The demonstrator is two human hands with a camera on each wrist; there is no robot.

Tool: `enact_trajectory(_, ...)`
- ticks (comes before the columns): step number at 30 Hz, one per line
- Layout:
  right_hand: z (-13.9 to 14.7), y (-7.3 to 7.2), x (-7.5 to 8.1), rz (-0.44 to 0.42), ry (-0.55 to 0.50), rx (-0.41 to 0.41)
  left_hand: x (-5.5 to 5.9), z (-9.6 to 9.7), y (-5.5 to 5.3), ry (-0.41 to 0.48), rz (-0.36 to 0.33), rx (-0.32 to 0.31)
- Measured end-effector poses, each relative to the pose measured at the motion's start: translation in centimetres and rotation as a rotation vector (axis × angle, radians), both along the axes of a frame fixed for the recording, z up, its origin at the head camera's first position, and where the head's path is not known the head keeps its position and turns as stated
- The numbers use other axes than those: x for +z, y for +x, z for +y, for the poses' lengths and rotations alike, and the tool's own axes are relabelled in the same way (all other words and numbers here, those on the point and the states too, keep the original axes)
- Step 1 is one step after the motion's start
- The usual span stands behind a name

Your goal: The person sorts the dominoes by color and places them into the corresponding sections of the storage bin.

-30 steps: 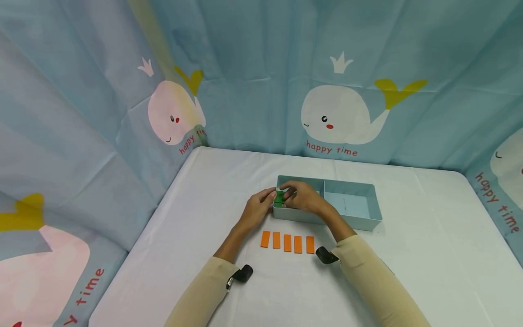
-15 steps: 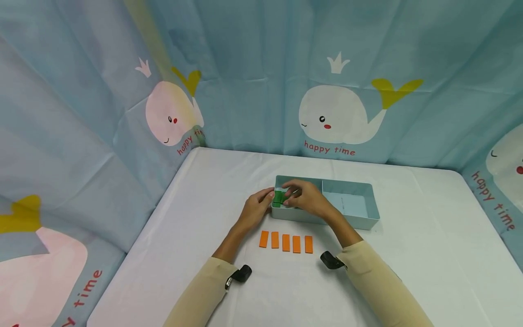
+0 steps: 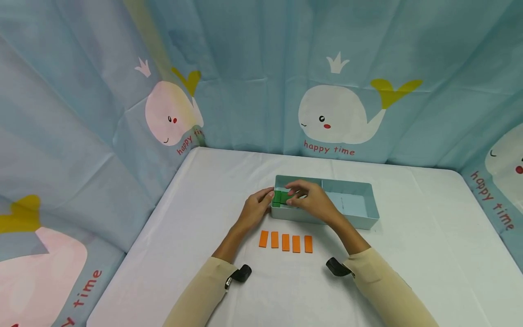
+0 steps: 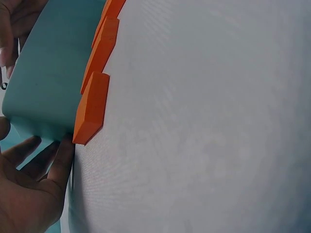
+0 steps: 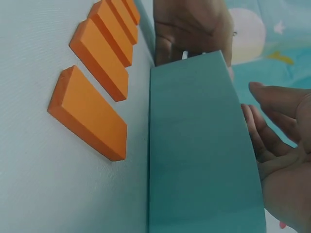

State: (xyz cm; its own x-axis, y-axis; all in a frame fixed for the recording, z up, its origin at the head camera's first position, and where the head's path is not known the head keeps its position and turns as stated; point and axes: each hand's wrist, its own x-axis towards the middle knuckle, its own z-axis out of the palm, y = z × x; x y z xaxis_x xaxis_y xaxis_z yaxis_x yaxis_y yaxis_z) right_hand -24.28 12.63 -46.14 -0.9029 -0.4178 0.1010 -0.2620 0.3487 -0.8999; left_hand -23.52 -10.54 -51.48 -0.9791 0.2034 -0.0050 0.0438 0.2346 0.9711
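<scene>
Drawn slightly toward 3 o'clock since the earlier frame, the right hand (image 3: 313, 200) leaves more of the green pieces (image 3: 287, 196) showing, while the left hand (image 3: 254, 210) stays put. Those pieces lie at the 9 o'clock end of the pale blue box (image 3: 310, 217), inside its left compartment. Over them the right hand is loosely bent, thumb and forefinger apart, nothing seen between them; whether its fingertips touch green I cannot tell. Fairly straight left fingers rest against the box's 9 o'clock end. Five orange blocks (image 3: 285, 242) stand in a row toward 7 o'clock on the white table (image 3: 229, 181).
</scene>
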Motion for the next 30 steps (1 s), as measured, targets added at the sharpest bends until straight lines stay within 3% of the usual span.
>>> enact_trajectory(13, 1.0, 1.7, 0.7, 0.003, -0.061, -0.012, 0.2, 0.0, 0.0, -0.016, 0.011, 0.006)
enact_trajectory(30, 2.8, 4.6, 0.3, 0.014, -0.033, -0.03, 0.1, 0.0, 0.1, -0.04, 0.02, 0.008)
